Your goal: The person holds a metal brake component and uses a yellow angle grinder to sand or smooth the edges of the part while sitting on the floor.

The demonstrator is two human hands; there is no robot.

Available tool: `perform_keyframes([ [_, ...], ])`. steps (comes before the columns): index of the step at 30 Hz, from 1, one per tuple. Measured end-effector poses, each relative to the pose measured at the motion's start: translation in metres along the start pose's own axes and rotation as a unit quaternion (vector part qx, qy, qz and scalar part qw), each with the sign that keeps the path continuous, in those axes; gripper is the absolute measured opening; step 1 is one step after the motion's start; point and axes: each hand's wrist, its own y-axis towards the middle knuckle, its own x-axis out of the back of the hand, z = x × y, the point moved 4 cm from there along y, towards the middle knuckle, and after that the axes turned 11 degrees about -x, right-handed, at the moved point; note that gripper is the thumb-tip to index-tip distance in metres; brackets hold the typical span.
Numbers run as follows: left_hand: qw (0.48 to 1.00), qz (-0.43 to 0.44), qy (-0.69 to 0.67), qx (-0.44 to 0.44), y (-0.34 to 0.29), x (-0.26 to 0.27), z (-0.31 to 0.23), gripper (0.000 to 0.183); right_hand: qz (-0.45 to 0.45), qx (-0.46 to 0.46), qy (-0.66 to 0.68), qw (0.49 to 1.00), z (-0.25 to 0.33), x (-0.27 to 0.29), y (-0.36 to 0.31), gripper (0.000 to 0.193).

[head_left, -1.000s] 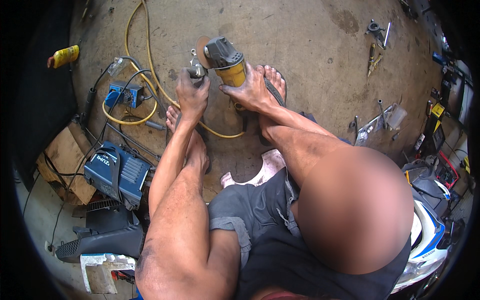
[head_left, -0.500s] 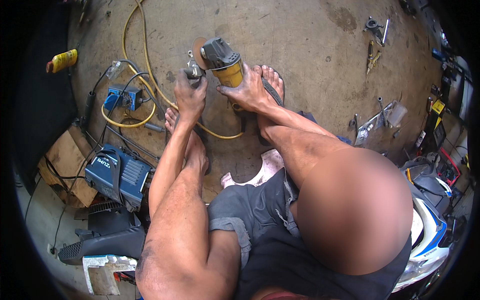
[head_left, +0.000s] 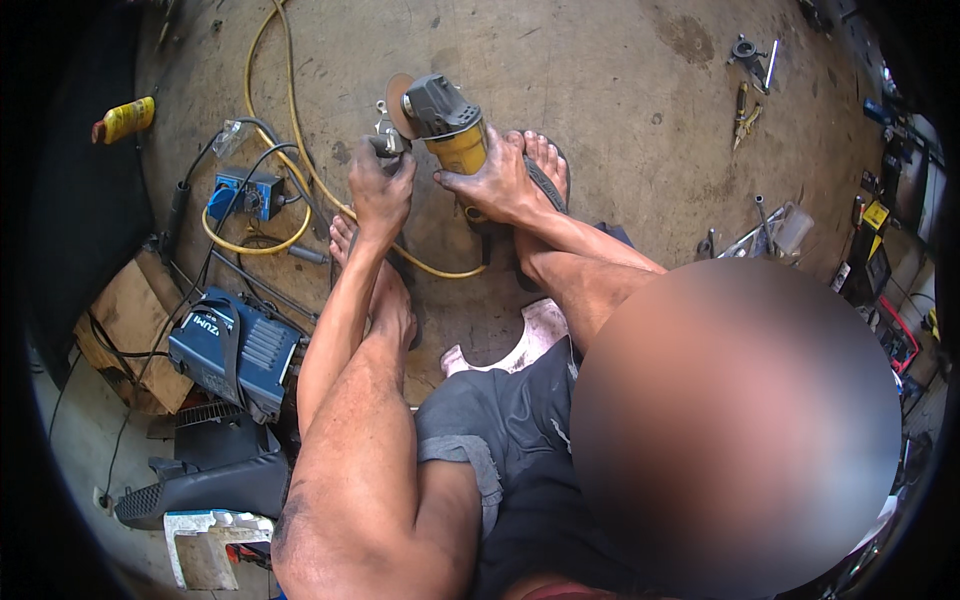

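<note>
My right hand (head_left: 497,185) is wrapped round the yellow body of an angle grinder (head_left: 458,150) with a grey head. Its thin brown disc (head_left: 399,106) stands on edge at the left of the head. In my closed left hand (head_left: 382,195) is a small metal part (head_left: 388,138), grey with a ringed end sticking up. The part sits right beside the disc; whether they touch I cannot tell. Both hands are between my feet, low over the floor, and the fingers darkened with grime. My right wrist rests near my right foot.
A yellow hose (head_left: 292,100) loops across the concrete floor. Left lie a blue box (head_left: 258,195), a blue welding machine (head_left: 235,350), cables and a yellow bottle (head_left: 125,121). Pliers (head_left: 744,115) and other tools lie right. A pale curved piece (head_left: 535,340) is below me. Blur hides the lower right.
</note>
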Motion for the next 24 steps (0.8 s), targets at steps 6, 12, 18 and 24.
perform_keyframes([
  [6, 0.999, 0.007, 0.032, -0.031, 0.0, 0.001, 0.008, 0.026, 0.007, -0.002, 0.029, 1.0, -0.003, -0.005, 0.002, 0.084],
  [12, 1.0, 0.01, -0.011, 0.003, 0.0, -0.003, 0.005, 0.027, -0.011, -0.001, 0.0, 1.0, -0.008, -0.006, 0.003, 0.086],
  [18, 0.931, -0.031, -0.34, 0.129, -0.019, 0.034, 0.008, 0.033, 0.0, -0.042, -0.017, 0.999, 0.006, -0.002, 0.0, 0.09],
  [24, 0.852, 0.02, -0.479, 0.211, -0.023, 0.075, -0.031, 0.056, 0.013, -0.057, 0.06, 0.997, -0.021, -0.013, 0.013, 0.08],
])
